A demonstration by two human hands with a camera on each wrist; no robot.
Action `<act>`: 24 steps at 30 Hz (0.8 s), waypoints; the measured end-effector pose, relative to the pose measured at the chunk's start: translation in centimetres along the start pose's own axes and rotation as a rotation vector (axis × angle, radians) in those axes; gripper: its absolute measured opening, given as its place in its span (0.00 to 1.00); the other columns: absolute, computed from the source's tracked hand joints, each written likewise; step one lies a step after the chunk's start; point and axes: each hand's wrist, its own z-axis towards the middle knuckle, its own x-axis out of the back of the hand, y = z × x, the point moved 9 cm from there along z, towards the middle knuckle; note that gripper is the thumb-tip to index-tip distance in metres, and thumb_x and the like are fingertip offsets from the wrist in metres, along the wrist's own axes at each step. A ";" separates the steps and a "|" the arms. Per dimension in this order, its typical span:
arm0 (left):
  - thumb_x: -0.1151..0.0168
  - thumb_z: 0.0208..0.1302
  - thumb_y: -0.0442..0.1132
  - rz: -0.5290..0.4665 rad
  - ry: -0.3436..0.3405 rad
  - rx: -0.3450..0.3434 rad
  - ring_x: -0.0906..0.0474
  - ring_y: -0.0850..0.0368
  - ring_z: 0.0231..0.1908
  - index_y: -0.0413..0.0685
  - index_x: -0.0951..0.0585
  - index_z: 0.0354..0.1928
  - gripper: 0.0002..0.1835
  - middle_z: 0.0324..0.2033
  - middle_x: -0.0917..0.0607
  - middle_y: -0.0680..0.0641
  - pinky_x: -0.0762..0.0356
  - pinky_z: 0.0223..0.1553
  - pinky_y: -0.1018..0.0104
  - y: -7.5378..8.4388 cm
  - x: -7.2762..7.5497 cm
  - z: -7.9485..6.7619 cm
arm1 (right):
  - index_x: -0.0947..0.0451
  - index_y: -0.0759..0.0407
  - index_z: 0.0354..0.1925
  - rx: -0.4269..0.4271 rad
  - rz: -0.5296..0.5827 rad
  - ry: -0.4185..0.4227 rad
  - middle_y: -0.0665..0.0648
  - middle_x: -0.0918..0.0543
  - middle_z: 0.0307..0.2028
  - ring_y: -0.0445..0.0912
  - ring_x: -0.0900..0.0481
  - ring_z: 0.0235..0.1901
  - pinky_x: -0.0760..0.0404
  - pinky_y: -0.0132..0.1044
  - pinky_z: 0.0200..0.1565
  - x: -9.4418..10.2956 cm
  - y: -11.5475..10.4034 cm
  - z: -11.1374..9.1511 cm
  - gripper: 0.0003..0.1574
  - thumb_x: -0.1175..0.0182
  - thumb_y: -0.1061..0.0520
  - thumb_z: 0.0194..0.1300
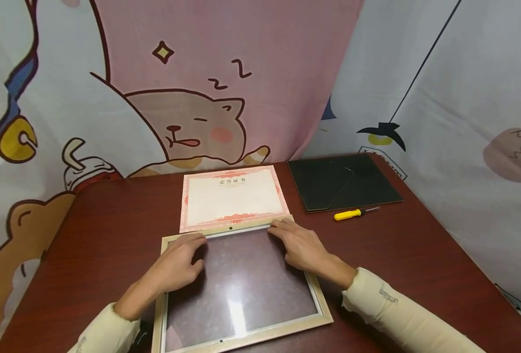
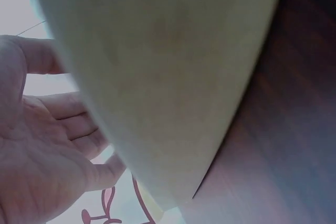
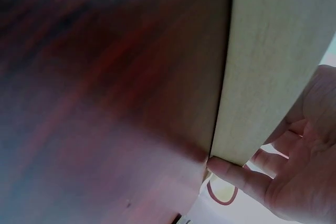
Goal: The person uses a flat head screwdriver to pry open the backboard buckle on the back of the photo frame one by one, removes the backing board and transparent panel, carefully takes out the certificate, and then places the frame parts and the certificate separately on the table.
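A pale wooden picture frame (image 1: 320, 319) lies on the table, a clear pane (image 1: 243, 279) inside it reflecting light. Over its upper left corner rests my left hand (image 1: 178, 264), fingers loosely bent and fingertips at the inner edge. My right hand (image 1: 300, 245) is at the upper right corner, its fingertips touching the top rail. Seen from the right wrist, the little finger of my right hand (image 3: 310, 177) lies against the frame's outer edge (image 3: 268, 66). In the left wrist view, the frame's side (image 2: 163, 77) covers part of my left hand (image 2: 42, 156).
Behind the frame lies a certificate sheet (image 1: 231, 203) with a red border, its lower edge meeting the frame. A dark backing board (image 1: 340, 181) is at the back right, and a yellow-handled screwdriver (image 1: 349, 214) lies in front of it. A printed curtain (image 1: 287, 73) hangs behind the table (image 1: 110, 215).
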 end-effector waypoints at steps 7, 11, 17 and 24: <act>0.38 0.54 0.32 0.021 -0.018 -0.019 0.27 0.39 0.60 0.29 0.20 0.51 0.21 0.56 0.21 0.34 0.30 0.59 0.46 0.4 -0.3 -0.2 | 0.23 0.54 0.60 -0.021 0.007 -0.035 0.52 0.26 0.64 0.49 0.30 0.65 0.17 0.44 0.40 -0.1 0.0 -0.1 0.37 0.42 0.70 0.50; 0.38 0.54 0.32 0.049 -0.005 -0.033 0.26 0.40 0.58 0.31 0.19 0.49 0.20 0.54 0.20 0.37 0.29 0.57 0.46 0.5 -0.3 -0.1 | 0.23 0.54 0.60 -0.021 0.006 -0.036 0.52 0.25 0.64 0.49 0.30 0.65 0.17 0.43 0.40 -0.1 0.0 -0.1 0.37 0.42 0.70 0.50; 0.37 0.51 0.31 0.039 0.037 -0.048 0.24 0.42 0.54 0.31 0.18 0.46 0.18 0.48 0.18 0.40 0.28 0.56 0.48 0.5 0.1 0.3 | 0.22 0.53 0.59 -0.018 -0.004 -0.015 0.51 0.24 0.62 0.47 0.28 0.62 0.18 0.42 0.35 -0.1 0.0 0.0 0.38 0.42 0.71 0.48; 0.38 0.52 0.30 0.013 0.023 -0.010 0.25 0.42 0.55 0.31 0.18 0.47 0.18 0.49 0.18 0.41 0.28 0.56 0.48 0.2 0.2 0.6 | 0.22 0.53 0.59 -0.031 0.000 -0.008 0.51 0.24 0.63 0.50 0.28 0.63 0.17 0.45 0.35 0.1 0.1 0.2 0.38 0.43 0.71 0.47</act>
